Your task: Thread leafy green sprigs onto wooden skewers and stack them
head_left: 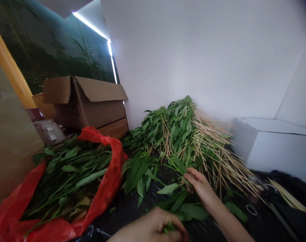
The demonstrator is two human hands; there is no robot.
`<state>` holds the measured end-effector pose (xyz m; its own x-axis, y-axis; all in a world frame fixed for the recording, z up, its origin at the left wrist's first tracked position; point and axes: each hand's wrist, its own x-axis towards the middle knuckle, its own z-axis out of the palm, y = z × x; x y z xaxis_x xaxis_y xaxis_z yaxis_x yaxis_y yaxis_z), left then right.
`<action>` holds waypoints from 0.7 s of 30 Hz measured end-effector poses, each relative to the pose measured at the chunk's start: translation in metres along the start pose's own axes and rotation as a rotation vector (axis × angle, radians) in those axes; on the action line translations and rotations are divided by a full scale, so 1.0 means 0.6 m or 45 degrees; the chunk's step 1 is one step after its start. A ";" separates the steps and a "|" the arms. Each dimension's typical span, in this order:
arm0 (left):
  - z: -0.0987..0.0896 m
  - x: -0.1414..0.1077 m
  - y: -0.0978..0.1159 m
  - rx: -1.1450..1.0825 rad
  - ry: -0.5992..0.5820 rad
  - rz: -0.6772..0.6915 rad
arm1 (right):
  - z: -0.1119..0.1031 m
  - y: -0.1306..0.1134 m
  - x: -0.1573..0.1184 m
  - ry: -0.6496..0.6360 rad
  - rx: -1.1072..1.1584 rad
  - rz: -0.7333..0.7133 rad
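My left hand is low in the view, slightly blurred, its fingers curled round a small bunch of green stems. Farther forward, my right hand pinches a leafy green sprig between thumb and fingers. Loose green leaves spread below the right hand and beyond the left. To the left of the right hand lies a small heap of leafy cuttings. Behind both hands rise piled bundles of leaves with thin pale sticks fanning out to the right.
A red plastic bag full of long leafy stems gapes at the left. Behind it stands an open cardboard box. At the right is a white box. Black plastic sheeting covers the surface, with a pale ring on it.
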<state>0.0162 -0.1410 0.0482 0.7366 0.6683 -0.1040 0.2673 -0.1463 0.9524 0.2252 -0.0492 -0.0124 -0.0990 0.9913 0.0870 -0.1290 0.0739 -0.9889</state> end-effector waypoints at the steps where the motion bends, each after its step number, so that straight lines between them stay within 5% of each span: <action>1: -0.016 0.011 0.001 0.110 0.140 0.039 | 0.000 -0.001 -0.001 -0.006 0.002 -0.003; 4: -0.060 0.049 0.001 0.480 0.629 0.235 | 0.003 -0.004 -0.004 -0.013 -0.008 -0.009; 8: -0.096 0.095 -0.005 0.912 0.888 0.441 | 0.007 -0.010 -0.006 -0.029 -0.066 0.019; 15: -0.116 0.134 -0.042 1.546 0.685 0.463 | 0.012 -0.017 -0.011 -0.097 -0.176 0.029; 21: -0.123 0.127 -0.036 1.467 0.538 0.393 | 0.008 -0.014 -0.009 -0.117 -0.235 -0.034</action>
<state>0.0210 -0.0333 0.0410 0.6663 0.6420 0.3794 0.6612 -0.7439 0.0975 0.2221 -0.0558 -0.0039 -0.1889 0.9752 0.1154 0.0498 0.1269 -0.9907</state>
